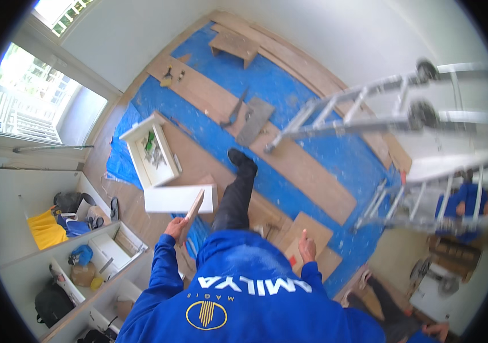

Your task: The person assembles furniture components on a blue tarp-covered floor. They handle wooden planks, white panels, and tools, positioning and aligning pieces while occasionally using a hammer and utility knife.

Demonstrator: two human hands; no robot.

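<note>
My left hand is closed around a short, flat piece of wood that tilts up and away from me. Just beyond it lies a white panel, beside a white drawer-like box with small tools and something green in it. My right hand hangs low on the right with one finger stretched out, and I see nothing held in it; its other fingers show poorly. Below that hand are brown board pieces on the floor. One leg of mine steps forward between the two hands.
Blue sheeting and long brown boards cover the floor. A hand saw and a grey plate lie ahead. An aluminium ladder reaches in from the right. Open shelving stands left. Another person's legs show lower right.
</note>
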